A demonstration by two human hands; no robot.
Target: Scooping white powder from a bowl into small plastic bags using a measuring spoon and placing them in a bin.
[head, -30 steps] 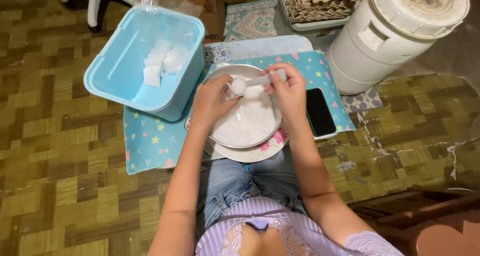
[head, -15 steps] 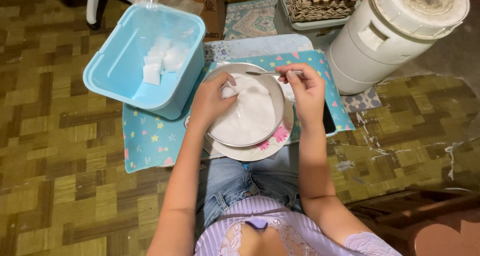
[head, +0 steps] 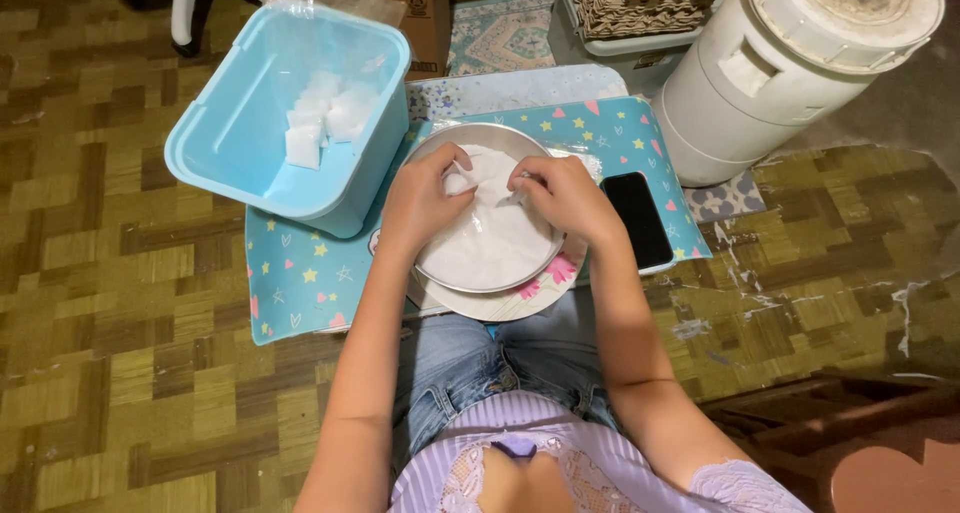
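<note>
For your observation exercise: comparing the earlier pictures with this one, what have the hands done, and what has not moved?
Both hands, left hand and right hand, dropped from above the rim into the metal bowl and met over the white powder. The blue tub and phone stayed put.

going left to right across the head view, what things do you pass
blue plastic tub → left hand → right hand → black phone → white round container
</note>
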